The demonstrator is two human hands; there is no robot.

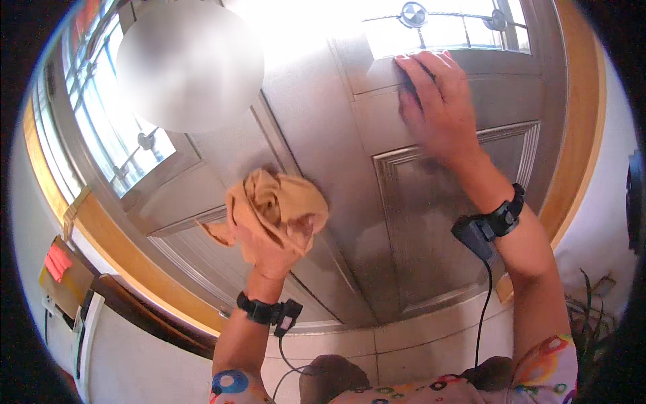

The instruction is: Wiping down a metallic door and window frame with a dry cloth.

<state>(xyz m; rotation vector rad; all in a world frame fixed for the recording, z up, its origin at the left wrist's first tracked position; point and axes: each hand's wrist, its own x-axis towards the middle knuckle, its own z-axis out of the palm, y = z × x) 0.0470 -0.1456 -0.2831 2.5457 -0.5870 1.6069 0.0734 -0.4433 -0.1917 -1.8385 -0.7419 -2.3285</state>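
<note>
A bunched orange-tan cloth (259,205) is gripped in my left hand (274,259), in front of the grey panelled door (323,175). Folds of the cloth cover most of those fingers, and one loose corner sticks out to the left. Whether the cloth presses on the door surface is hard to tell. My right hand (444,111) is higher up, its fingers stretched out and slightly apart. Its fingertips rest at the lower edge of the bright door window (464,34), and nothing shows in it. Each wrist wears a black strap with a small device and cable.
Another window with metal scrollwork (128,151) is at the left, partly behind a round blurred patch. A wooden door frame (584,135) borders the right. Pale floor tiles (404,343) run below the door. Dark thin leaves (589,310) stand at the lower right; a red item (58,261) is far left.
</note>
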